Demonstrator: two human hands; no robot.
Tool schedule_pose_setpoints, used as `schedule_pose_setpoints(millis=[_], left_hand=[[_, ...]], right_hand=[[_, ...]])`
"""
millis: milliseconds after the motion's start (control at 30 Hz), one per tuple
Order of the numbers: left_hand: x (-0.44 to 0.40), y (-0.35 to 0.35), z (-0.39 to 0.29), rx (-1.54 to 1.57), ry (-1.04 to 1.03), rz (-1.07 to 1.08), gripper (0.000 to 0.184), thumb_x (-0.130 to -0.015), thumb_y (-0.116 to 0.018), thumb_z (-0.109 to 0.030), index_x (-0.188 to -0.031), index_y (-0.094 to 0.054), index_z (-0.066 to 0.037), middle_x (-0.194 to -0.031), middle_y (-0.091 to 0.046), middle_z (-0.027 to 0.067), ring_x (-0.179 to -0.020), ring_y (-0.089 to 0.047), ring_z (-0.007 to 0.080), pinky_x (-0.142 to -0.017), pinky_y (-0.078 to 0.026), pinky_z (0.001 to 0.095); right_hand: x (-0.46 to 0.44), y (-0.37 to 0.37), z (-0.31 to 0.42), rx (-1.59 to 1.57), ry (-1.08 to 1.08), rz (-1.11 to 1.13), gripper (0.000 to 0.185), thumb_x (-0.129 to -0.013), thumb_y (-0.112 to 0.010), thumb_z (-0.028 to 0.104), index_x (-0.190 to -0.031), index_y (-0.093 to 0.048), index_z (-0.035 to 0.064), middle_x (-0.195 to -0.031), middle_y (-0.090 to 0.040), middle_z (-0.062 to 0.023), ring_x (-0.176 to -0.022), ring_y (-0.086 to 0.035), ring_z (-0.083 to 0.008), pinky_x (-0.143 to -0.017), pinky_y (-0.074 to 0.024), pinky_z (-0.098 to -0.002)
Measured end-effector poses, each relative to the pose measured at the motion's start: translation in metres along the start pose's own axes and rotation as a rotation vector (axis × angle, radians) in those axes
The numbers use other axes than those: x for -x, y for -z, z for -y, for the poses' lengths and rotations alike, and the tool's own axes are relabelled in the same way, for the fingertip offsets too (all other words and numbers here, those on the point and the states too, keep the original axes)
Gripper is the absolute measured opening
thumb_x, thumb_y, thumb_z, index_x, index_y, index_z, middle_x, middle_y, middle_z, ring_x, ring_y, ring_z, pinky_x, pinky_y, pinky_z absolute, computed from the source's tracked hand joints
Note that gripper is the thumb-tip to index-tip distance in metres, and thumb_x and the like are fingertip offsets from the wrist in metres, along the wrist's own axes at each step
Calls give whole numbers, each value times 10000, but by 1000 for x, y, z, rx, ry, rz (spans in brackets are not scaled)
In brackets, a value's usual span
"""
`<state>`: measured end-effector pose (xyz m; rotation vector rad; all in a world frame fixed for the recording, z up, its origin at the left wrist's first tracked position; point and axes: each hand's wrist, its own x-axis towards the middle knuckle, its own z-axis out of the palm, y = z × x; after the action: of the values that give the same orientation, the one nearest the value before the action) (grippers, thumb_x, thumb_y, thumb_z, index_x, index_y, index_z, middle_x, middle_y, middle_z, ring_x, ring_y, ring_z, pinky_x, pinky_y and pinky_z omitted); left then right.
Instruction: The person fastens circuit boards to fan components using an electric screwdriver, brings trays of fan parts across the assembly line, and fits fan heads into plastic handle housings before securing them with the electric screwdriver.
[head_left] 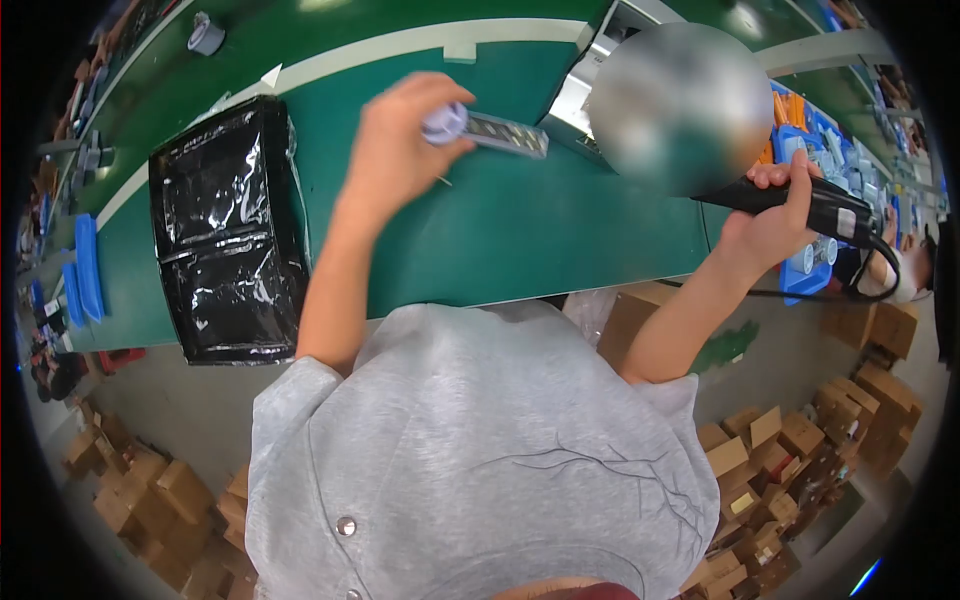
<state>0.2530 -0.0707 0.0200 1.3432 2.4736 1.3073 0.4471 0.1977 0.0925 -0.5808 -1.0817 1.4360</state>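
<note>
My left hand [395,140] is closed around a lavender round part [444,124] above the green bench. From that part a narrow grey strip-shaped piece [508,135] with a row of small light segments reaches to the right; whether the two are joined I cannot tell. My right hand [770,225] grips a black electric screwdriver [838,212], its tapered end pointing left and a cable leaving its rear. A large blurred round patch covers the area just beyond the tool's tip.
A black plastic-wrapped tray [215,200] lies at the bench's left. Blue bins [815,160] with light-blue and orange parts stand at the right. A metallic box-like object [580,95] is partly hidden behind the blur. Cardboard boxes [770,455] cover the floor; another person [905,270] sits far right.
</note>
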Motion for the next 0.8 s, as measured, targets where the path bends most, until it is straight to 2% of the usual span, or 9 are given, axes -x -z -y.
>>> schedule_pose_setpoints(millis=[167,300,400,533,600,633,700,767,800], left_hand=[[-89,59,85,-30,-23,-64,456,-690,-910,-94,-1100,-715,-53,-1012,-710,57,-942,-656,126,-872,-535,288],[-186,36,179,-235,104,-341,543,-680,-919,-374,-1115,-740,-103,-942,-754,79,-872,-715,183,-827,-568,317],[-226,11,218,-413,93,-397,508,-674,-902,-359,-1097,-737,-130,-1052,-741,100,-1010,-698,278,-925,-546,393],[-236,-5,254,-218,227,-340,629,-684,-878,-482,-1191,-709,-150,-1219,-685,113,-1162,-643,294,-1033,-502,396],[-228,21,239,-62,230,-313,667,-712,-843,-549,-1205,-704,-123,-1295,-664,123,-1206,-624,302,-1074,-470,401],[-223,39,254,-128,141,-415,702,-718,-819,-593,-1214,-700,-110,-1309,-661,134,-1242,-598,320,-1108,-436,401],[-215,93,289,-728,166,-562,796,-732,-754,-685,-1309,-651,-146,-1293,-664,148,-1228,-595,320,-1067,-440,421],[-193,148,312,-1064,543,-586,879,-742,-634,-802,-1344,-617,-162,-1282,-660,145,-1226,-594,324,-1030,-442,463],[-188,173,306,-1071,890,-438,1000,-685,-635,-853,-1415,-550,-174,-1367,-606,160,-1276,-556,336,-1040,-429,489]], right_hand=[[-23,43,-27,31,39,-124,140,-899,-690,-1,-870,-556,20,-648,-504,-40,-520,-485,-145,-524,-444,-309],[-29,65,-48,99,-12,-303,140,-888,-703,11,-900,-564,24,-636,-501,-29,-513,-481,-134,-510,-464,-298],[-36,81,-47,90,-26,-422,170,-875,-728,-1,-911,-567,43,-645,-499,-15,-512,-470,-113,-479,-447,-262],[-42,82,-33,95,73,-425,166,-887,-712,-3,-855,-555,40,-667,-514,-30,-525,-488,-127,-492,-451,-263],[-48,77,-13,93,79,-372,176,-932,-678,108,-839,-540,52,-676,-484,-15,-592,-491,-147,-645,-492,-334],[-46,64,5,59,97,-359,201,-950,-661,156,-829,-531,60,-678,-468,-8,-616,-485,-152,-696,-489,-357],[-49,48,29,-132,202,-323,231,-972,-630,220,-822,-516,85,-686,-447,2,-647,-465,-150,-743,-462,-363],[-43,19,44,-322,350,-230,210,-971,-624,246,-857,-512,109,-687,-458,5,-639,-479,-148,-705,-454,-338],[-42,6,45,-405,365,-199,204,-969,-616,246,-861,-516,104,-687,-477,2,-632,-488,-148,-687,-462,-342]])
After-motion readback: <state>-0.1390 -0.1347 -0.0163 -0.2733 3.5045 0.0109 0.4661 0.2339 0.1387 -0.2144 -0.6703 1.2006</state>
